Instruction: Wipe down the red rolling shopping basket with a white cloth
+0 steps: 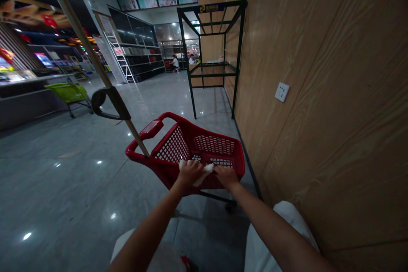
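A red plastic shopping cart with latticed basket walls stands sideways before me. My left hand is closed over a white cloth, pressed against the cart's near rim. Part of the cloth shows beyond the fingers on both sides. Just right of it, my right hand has its fingers curled over the same rim, beside the cloth's end. A long wooden pole with a dark loop handle slants down to the cart's handle end on the left. The pole's lower end is hidden.
A wood-panelled wall with a white socket plate runs along the right. Beyond the cart is a dark metal frame. Farther off are a green cart, a white ladder, shelves and people in the background.
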Demonstrator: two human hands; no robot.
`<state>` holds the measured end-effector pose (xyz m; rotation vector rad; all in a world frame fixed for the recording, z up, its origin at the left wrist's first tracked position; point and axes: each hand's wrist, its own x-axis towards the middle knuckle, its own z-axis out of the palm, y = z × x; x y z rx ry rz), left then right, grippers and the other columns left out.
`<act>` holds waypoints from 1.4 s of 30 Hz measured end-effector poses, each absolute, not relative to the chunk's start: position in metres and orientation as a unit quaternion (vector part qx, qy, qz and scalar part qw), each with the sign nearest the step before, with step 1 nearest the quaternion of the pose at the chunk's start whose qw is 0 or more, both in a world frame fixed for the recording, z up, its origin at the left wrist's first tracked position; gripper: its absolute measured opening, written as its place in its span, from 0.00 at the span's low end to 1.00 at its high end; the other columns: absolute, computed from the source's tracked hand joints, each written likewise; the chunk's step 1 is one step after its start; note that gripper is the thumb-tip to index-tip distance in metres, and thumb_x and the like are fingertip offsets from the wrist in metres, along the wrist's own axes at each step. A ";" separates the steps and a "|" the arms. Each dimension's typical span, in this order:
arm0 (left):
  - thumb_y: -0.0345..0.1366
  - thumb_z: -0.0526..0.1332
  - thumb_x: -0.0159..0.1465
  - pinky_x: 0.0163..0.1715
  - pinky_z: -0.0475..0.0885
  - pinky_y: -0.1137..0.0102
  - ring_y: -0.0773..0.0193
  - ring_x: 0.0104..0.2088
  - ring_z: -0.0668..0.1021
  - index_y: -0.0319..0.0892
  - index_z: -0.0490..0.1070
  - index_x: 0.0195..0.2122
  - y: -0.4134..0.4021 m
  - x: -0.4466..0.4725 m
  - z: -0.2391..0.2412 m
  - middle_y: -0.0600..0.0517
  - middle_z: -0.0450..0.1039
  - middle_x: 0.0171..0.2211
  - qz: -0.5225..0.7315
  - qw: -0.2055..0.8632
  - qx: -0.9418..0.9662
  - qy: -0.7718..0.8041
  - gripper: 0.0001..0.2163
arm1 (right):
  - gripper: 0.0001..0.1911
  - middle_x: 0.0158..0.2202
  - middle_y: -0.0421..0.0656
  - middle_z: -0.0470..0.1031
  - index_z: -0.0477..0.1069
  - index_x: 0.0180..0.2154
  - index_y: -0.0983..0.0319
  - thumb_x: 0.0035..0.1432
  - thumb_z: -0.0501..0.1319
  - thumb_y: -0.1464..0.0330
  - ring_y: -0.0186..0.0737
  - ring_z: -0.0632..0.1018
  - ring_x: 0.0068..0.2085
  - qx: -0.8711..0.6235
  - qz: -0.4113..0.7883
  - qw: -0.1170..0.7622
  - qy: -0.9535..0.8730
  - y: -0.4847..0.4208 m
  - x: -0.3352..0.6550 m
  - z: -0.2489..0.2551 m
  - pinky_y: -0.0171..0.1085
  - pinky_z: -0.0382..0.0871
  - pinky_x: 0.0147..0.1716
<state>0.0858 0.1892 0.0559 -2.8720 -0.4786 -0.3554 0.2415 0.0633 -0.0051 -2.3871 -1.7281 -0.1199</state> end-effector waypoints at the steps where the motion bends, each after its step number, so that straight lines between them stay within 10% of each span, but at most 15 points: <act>1: 0.45 0.54 0.64 0.35 0.58 0.62 0.57 0.38 0.72 0.46 0.73 0.35 0.201 0.075 0.063 0.47 0.73 0.37 -0.115 0.114 -0.973 -0.164 0.12 | 0.10 0.40 0.46 0.76 0.69 0.43 0.59 0.62 0.55 0.66 0.40 0.77 0.38 -0.805 -0.040 0.091 -0.585 0.062 0.244 -0.004 0.34 0.66 0.33; 42: 0.46 0.52 0.64 0.34 0.56 0.63 0.56 0.36 0.71 0.45 0.72 0.33 0.181 0.101 0.038 0.47 0.72 0.34 -0.146 0.130 -0.960 -0.200 0.14 | 0.12 0.38 0.46 0.75 0.69 0.44 0.60 0.64 0.49 0.69 0.38 0.76 0.38 -0.808 -0.043 0.098 -0.580 0.070 0.235 -0.004 0.33 0.65 0.35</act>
